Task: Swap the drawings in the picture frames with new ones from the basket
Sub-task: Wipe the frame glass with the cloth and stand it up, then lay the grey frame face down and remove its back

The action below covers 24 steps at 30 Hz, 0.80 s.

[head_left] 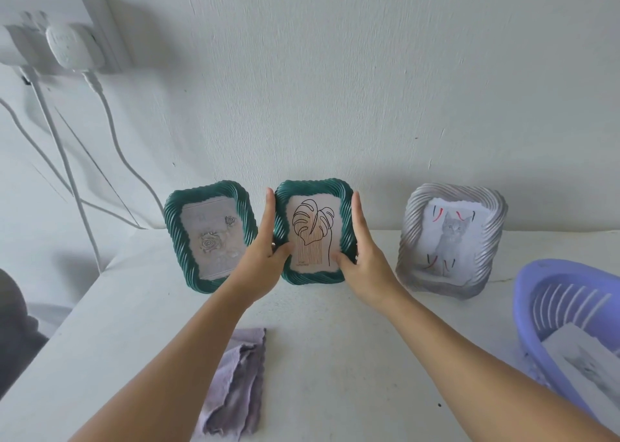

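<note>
Three picture frames stand against the wall on a white table (335,341). The middle green frame (315,190) holds a line drawing of a leaf (313,233). My left hand (265,247) grips its left side and my right hand (362,250) grips its right side, thumbs on the front. To the left stands a green frame with a rose drawing (209,237). At the right stands a silver frame with a cat picture (451,237). A purple basket (536,284) at the right edge holds paper drawings (583,364).
A folded lilac cloth (235,384) lies on the table between my forearms. A white power strip with a plug (67,44) is on the wall at the upper left, its cables (110,129) hanging down behind the table's left end.
</note>
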{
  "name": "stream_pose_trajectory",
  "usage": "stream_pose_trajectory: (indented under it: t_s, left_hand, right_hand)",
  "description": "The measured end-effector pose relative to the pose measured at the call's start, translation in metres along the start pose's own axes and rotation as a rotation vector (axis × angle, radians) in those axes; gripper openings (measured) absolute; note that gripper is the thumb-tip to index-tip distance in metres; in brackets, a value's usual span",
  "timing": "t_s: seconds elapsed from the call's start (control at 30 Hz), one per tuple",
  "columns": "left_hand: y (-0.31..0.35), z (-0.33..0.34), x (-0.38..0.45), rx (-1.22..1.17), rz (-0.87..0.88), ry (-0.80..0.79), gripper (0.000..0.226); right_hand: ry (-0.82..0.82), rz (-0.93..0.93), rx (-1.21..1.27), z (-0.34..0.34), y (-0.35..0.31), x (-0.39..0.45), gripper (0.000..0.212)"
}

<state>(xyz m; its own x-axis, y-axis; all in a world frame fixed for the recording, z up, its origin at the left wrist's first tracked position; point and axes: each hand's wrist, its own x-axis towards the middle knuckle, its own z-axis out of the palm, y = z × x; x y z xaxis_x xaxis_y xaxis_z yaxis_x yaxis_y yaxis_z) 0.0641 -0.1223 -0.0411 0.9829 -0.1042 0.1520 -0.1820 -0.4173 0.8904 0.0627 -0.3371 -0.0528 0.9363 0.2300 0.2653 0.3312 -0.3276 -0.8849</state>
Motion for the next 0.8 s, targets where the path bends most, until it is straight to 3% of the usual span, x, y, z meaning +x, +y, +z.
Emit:
stream_pose_trajectory:
  t_s: [0.23, 0.43, 0.7, 0.8]
  left_hand:
    - [0.014, 0.005, -0.014, 0.342, 0.013, 0.135, 0.103]
    - [0.042, 0.027, -0.040, 0.584, 0.266, 0.431, 0.091]
    - [0.097, 0.091, -0.027, 0.324, 0.383, 0.135, 0.072]
    - [0.110, 0.121, -0.007, 0.307, 0.335, 0.058, 0.073]
  right_hand:
    - [0.094, -0.035, -0.104, 0.002, -0.001, -0.010, 0.104]
    - [0.251, -0.125, -0.277, -0.011, -0.008, -0.039, 0.100]
    - [0.503, -0.215, -0.497, -0.099, -0.032, -0.053, 0.088]
    - [0.558, -0.115, -0.679, -0.136, -0.028, -0.056, 0.084]
